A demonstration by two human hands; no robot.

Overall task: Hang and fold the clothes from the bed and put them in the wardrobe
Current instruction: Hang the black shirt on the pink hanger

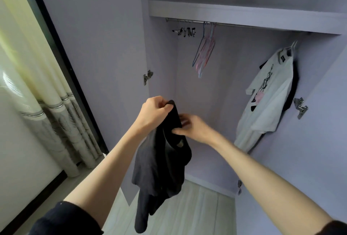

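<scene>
I stand in front of the open lilac wardrobe (216,94). My left hand (154,112) grips the top of a black garment (161,163) and holds it up, so the cloth hangs down in front of the wardrobe floor. My right hand (193,127) pinches the garment's edge near the collar, just right of the left hand. Pink and blue empty hangers (204,54) dangle from the metal rail (225,24). A white printed T-shirt (268,99) hangs on a hanger at the right, over something dark behind it.
The left wardrobe door (93,56) stands open, with curtains (47,103) and a window beyond it. Metal clip hangers (185,32) sit at the rail's left end. A shelf (244,16) runs above the rail. Pale wood flooring (187,206) lies below.
</scene>
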